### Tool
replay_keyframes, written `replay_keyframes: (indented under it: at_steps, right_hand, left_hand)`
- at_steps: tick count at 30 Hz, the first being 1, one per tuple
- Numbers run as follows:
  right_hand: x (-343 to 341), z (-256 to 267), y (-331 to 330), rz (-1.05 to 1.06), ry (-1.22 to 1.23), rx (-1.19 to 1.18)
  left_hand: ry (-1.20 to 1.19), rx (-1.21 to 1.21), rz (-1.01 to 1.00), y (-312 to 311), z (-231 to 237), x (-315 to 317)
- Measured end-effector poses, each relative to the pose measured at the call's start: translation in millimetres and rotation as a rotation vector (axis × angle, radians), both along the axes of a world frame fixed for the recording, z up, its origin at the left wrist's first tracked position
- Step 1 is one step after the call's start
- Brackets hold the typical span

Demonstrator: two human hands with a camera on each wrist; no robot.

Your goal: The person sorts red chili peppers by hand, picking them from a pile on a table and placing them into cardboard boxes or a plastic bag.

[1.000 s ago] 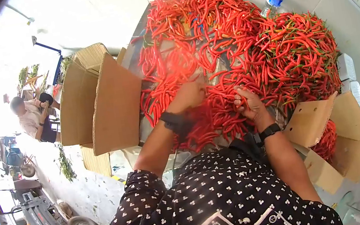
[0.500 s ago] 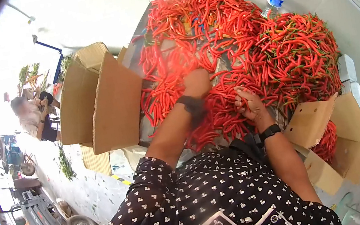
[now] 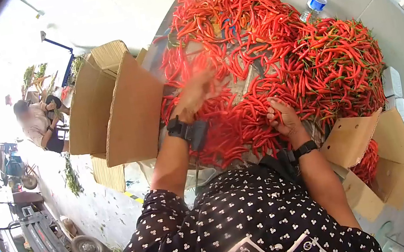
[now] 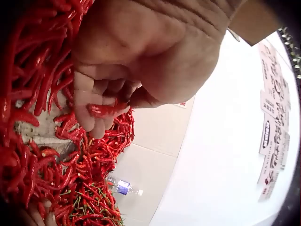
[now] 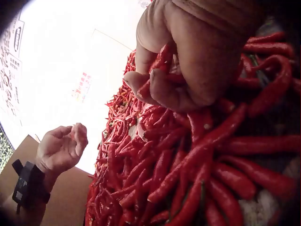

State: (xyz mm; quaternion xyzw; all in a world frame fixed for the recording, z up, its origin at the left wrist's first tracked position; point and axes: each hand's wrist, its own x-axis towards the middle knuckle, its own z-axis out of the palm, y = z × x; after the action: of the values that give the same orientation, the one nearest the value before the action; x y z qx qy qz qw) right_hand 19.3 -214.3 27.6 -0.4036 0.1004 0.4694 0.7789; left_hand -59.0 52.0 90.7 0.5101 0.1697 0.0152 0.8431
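Observation:
My left hand (image 3: 196, 94), blurred in the head view, is over the left part of the spread of red chilies (image 3: 256, 111). The left wrist view shows a red chili (image 4: 104, 110) pinched between its thumb and fingers. Close above the near chilies, my right hand (image 3: 286, 118) stays to the right of the left one. Its curled fingers and thumb grip red chilies (image 5: 162, 59) in the right wrist view. Farther right rises a taller heap of chilies with green stems (image 3: 342, 54).
An open cardboard box (image 3: 133, 113) stands at the left of the table. Another open box (image 3: 351, 141) at the right holds chilies. Behind the heap are a water bottle (image 3: 314, 3) and white containers (image 3: 392, 83). A person (image 3: 38, 124) sits far left, beyond a cart (image 3: 46, 248).
My left hand first went toward the middle of the chilies, then swung back left toward the box. The right hand has kept its place and grip. The head view has shifted slightly.

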Motion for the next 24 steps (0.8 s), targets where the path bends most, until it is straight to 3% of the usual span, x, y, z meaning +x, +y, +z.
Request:
replay_keyframes:
  at_steps: [4,6,7,9,13,15,16,20,23,24]
  right_hand:
    - [0.2,-2.4,-1.3,-0.001,0.007,0.033]
    - [0.5,-2.5,-1.5,0.006,0.004,0.037]
    - [0.6,-3.4,-1.0,0.001,-0.004,0.025]
    - [0.2,-3.3,-0.5,-0.002,-0.013,0.012]
    - [-0.7,0.6,0.2,-0.013,-0.004,0.01]
    - [-0.7,0.2,0.1,-0.022,0.0,-0.001]
    - [-0.8,-1.4,-0.6,-0.023,-0.014,0.006]
    - [-0.3,-2.7,-2.4,-0.017,-0.013,-0.001]
    - [-1.2,-2.3,-1.9,-0.021,-0.017,0.007]
    - [-1.5,-1.2,-1.0,-0.019,-0.015,0.008]
  left_hand:
    - [0.212,0.22,0.116,23.2,-19.2,-25.6]
    - [0.171,1.122,0.313,29.3,-38.4,-34.2]
    - [0.171,1.122,0.315,29.6,-44.0,-36.7]
    - [0.163,1.492,0.434,27.6,-48.7,-41.8]
    - [0.043,1.448,0.222,2.6,-53.8,-33.2]
    - [0.028,1.308,0.105,-11.1,-65.1,-25.8]
    - [-0.097,1.388,0.229,-20.7,-56.7,-24.7]
    - [-0.031,1.399,0.279,-31.2,-29.6,-17.5]
    - [-0.063,1.509,0.231,-27.1,-28.0,-12.6]
    - [-0.12,1.578,0.059,-27.0,-29.9,-11.5]
